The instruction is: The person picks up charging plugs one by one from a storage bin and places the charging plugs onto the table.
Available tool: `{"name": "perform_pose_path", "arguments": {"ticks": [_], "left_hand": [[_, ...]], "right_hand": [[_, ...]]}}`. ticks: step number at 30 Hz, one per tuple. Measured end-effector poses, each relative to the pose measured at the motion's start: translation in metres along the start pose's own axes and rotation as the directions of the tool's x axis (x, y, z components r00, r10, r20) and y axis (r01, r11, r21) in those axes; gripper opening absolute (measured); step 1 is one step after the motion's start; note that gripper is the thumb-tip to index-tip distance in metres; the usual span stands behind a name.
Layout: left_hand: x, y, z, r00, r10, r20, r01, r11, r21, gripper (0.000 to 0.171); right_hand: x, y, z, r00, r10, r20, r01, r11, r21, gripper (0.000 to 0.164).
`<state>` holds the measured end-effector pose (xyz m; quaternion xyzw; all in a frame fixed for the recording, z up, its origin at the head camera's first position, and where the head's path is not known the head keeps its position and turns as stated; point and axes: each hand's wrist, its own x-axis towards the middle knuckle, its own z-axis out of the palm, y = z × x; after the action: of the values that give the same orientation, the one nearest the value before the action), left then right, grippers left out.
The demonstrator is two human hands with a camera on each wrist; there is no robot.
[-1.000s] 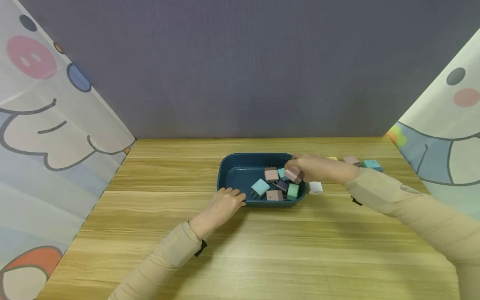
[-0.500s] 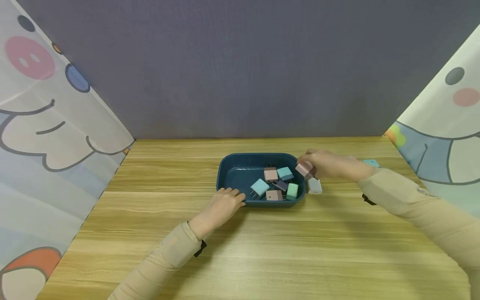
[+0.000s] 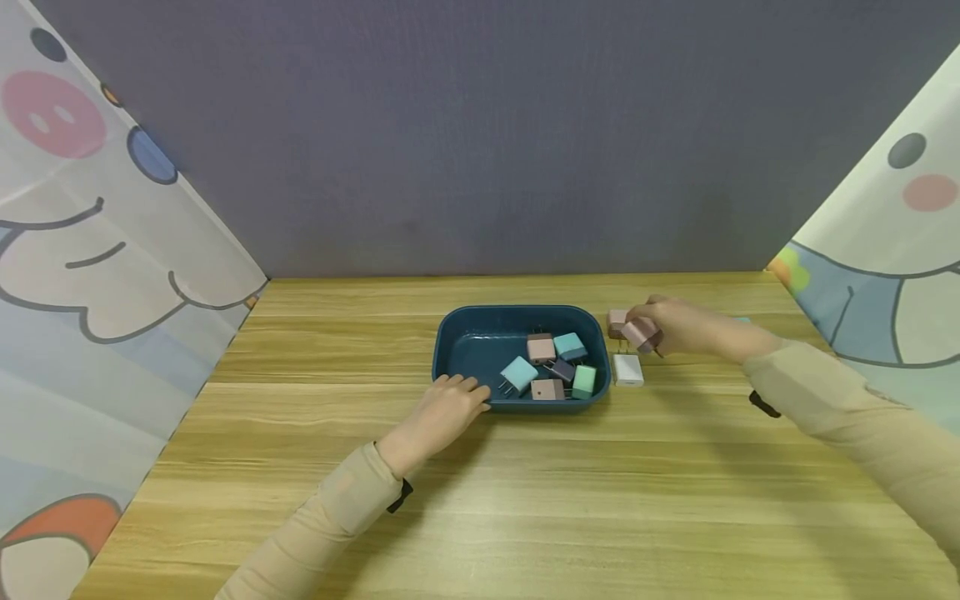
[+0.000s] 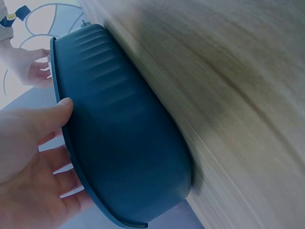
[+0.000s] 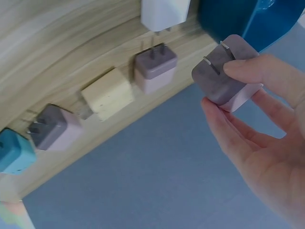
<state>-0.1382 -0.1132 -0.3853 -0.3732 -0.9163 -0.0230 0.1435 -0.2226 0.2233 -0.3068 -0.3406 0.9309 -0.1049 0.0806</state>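
On the wood-grain worktop [image 3: 525,500], head view: blue tray [image 3: 480,354] at mid-field, holding six plug adapters, mostly toward its right side: two light-blue adapters [image 3: 518,373], two pale-pink adapters [image 3: 541,348], one green adapter [image 3: 584,380], one dark adapter [image 3: 562,370]. Left hand [image 3: 441,417] at the tray's near rim, toward its left end. Right hand [image 3: 681,323] to the right of the tray, with the held pink adapter [image 3: 637,332] between its fingertips. White adapter [image 3: 628,370] just beside the tray's right end; loose pink adapter [image 3: 617,320] beyond it, partly behind the hand. Left wrist view: thumb [image 4: 59,114] over the rim, on the outer wall; fingers on the other side, so the rim is gripped. Right wrist view: thumb and fingers closed in a pinch on the held pink adapter, two prongs visible on its darker face; height above the worktop cannot be judged. Strung out away from the tray: loose pink adapter, yellow adapter [image 5: 108,93], far pink adapter [image 5: 56,126], blue adapter [image 5: 17,151].
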Motion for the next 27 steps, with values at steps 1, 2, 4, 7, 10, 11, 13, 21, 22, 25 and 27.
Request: {"name": "perform_pose_path", "arguments": {"ticks": [1, 2, 4, 7, 10, 11, 13, 21, 22, 25, 27], "left_hand": [[0.0, 0.0, 0.0, 1.0, -0.001, 0.003, 0.001, 1.0, 0.001, 0.01], [0.0, 0.0, 0.0, 1.0, -0.002, 0.004, 0.002, 1.0, -0.001, 0.009], [0.0, 0.0, 0.0, 1.0, -0.004, 0.004, 0.004, 1.0, -0.004, 0.009], [0.0, 0.0, 0.0, 1.0, -0.005, 0.001, 0.005, 1.0, -0.008, 0.01], [0.0, 0.0, 0.0, 1.0, 0.0, -0.005, 0.0, 1.0, -0.012, 0.009], [0.0, 0.0, 0.0, 1.0, 0.002, -0.006, -0.002, 1.0, -0.011, 0.01], [0.0, 0.0, 0.0, 1.0, 0.005, -0.008, -0.005, 1.0, -0.009, 0.009], [0.0, 0.0, -0.002, 1.0, 0.004, -0.003, -0.004, 1.0, -0.005, 0.01], [0.0, 0.0, -0.002, 1.0, 0.004, -0.004, -0.004, 1.0, -0.006, 0.01], [0.0, 0.0, -0.002, 1.0, 0.005, -0.011, -0.005, 1.0, -0.006, 0.011], [0.0, 0.0, -0.003, 1.0, 0.005, -0.011, -0.005, 1.0, -0.01, 0.011]], "right_hand": [[-0.001, 0.002, 0.0, 1.0, 0.006, 0.003, -0.006, 1.0, 0.002, 0.049], [-0.002, 0.004, 0.0, 1.0, 0.011, 0.004, -0.011, 1.0, 0.001, 0.049], [-0.004, 0.007, 0.001, 1.0, 0.021, 0.012, -0.021, 1.0, 0.006, 0.05], [-0.006, 0.012, 0.004, 1.0, 0.024, 0.013, -0.024, 1.0, 0.01, 0.051], [-0.01, 0.016, 0.007, 1.0, 0.016, 0.007, -0.016, 1.0, 0.011, 0.051], [-0.011, 0.016, 0.008, 1.0, 0.012, 0.003, -0.012, 1.0, 0.005, 0.05], [-0.012, 0.018, 0.01, 1.0, 0.01, 0.001, -0.01, 1.0, 0.002, 0.048], [-0.018, 0.022, 0.014, 0.998, 0.049, 0.026, -0.048, 0.999, -0.011, 0.048], [-0.019, 0.023, 0.015, 0.998, 0.055, 0.029, -0.054, 0.998, -0.016, 0.049], [-0.022, 0.026, 0.018, 0.998, 0.064, 0.023, -0.063, 0.998, -0.03, 0.048], [-0.023, 0.029, 0.021, 0.998, 0.064, 0.021, -0.064, 0.997, -0.034, 0.048]]}}
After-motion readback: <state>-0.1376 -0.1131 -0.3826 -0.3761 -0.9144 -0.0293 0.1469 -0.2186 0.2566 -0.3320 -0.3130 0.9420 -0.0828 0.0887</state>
